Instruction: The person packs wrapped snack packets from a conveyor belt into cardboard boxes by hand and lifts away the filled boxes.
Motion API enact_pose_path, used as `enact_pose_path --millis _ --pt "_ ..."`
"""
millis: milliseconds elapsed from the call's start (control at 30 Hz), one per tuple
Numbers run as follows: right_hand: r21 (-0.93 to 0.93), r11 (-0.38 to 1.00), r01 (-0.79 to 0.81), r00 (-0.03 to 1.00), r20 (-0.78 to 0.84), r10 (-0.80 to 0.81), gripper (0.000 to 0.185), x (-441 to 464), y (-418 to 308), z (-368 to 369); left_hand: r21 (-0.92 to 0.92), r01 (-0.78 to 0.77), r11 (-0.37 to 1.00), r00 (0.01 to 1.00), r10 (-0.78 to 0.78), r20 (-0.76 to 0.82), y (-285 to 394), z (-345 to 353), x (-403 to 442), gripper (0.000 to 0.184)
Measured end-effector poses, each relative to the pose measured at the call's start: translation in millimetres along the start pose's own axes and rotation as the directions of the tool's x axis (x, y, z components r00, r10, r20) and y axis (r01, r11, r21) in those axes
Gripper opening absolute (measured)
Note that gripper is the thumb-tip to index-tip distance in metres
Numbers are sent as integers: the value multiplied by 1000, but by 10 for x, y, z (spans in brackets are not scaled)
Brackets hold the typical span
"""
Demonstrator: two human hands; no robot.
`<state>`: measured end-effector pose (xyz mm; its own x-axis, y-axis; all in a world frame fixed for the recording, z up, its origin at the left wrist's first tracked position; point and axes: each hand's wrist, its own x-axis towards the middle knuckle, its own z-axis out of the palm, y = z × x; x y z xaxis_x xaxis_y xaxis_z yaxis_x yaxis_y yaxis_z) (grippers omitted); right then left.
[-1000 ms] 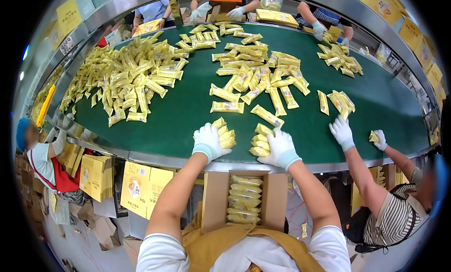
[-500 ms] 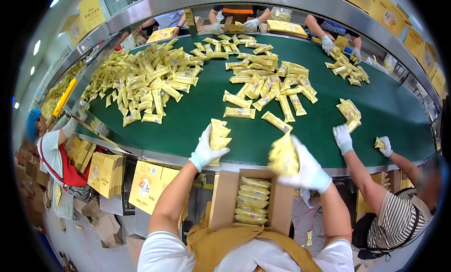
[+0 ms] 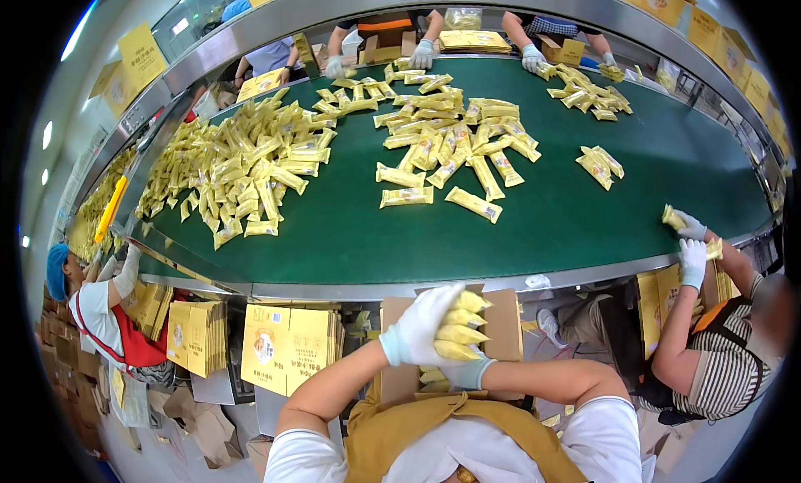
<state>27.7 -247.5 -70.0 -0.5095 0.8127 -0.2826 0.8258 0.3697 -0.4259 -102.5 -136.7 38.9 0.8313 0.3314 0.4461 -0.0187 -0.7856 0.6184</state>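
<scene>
Over the open cardboard box [image 3: 505, 324] my left hand [image 3: 423, 323], in a white glove, is closed around several yellow snack packets [image 3: 459, 331] held in a stack. My right hand [image 3: 470, 371], gloved too, is low at the box's near side, just beneath that stack. Its fingers are hidden by the packets and my left hand, so what it holds cannot be made out. A few packets inside the box [image 3: 432, 376] show below my left hand. Farther off, loose yellow packets [image 3: 450, 145] lie in a heap on the green conveyor belt [image 3: 375, 241].
A bigger packet pile [image 3: 242, 162] covers the belt's left part. Flattened yellow cartons [image 3: 288, 345] stand at my left. A co-worker in a striped shirt [image 3: 726, 366] handles packets at my right; other gloved people work across the belt. A metal rail [image 3: 350, 292] edges the belt.
Both hands have come back from the belt's edge to the box, the left bringing its packets over it. The right hand's bundle is now out of sight. The right-hand co-worker's hands drew closer together.
</scene>
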Motion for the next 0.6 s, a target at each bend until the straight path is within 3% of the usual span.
enact_pose_path --millis 33,133,167,233,267,300,467,533,600 --pt "130 991 -31 999 -26 34 64 -17 7 13 122 30 992 998 -35 44 -19 78 -20 113" --pt "90 996 -2 990 144 -11 61 -122 -40 -139 388 99 916 988 -136 69 -136 360 -132 109" --pt "53 997 -53 955 294 35 61 -193 -119 -323 458 120 881 984 -165 60 -167 438 -162 109" --pt "-90 990 -108 927 351 133 62 -258 -228 -444 576 103 811 976 -195 99 -229 552 -202 108" --pt "-187 975 -124 949 265 171 63 -303 -281 -313 631 95 770 970 -213 114 -250 602 -218 107" --pt "-280 949 -147 964 174 200 64 -323 -318 -283 646 104 756 945 -278 173 -244 640 -207 107" --pt "-457 887 -72 888 374 265 65 -79 -345 -276 647 106 755 720 -507 474 -352 808 -74 113" --pt "-432 902 18 907 386 167 62 -105 -318 -401 572 92 815 626 -494 603 -440 776 -24 112" --pt "-309 938 158 928 371 -35 61 -241 -117 -799 454 110 884 537 -437 721 -556 617 88 110"
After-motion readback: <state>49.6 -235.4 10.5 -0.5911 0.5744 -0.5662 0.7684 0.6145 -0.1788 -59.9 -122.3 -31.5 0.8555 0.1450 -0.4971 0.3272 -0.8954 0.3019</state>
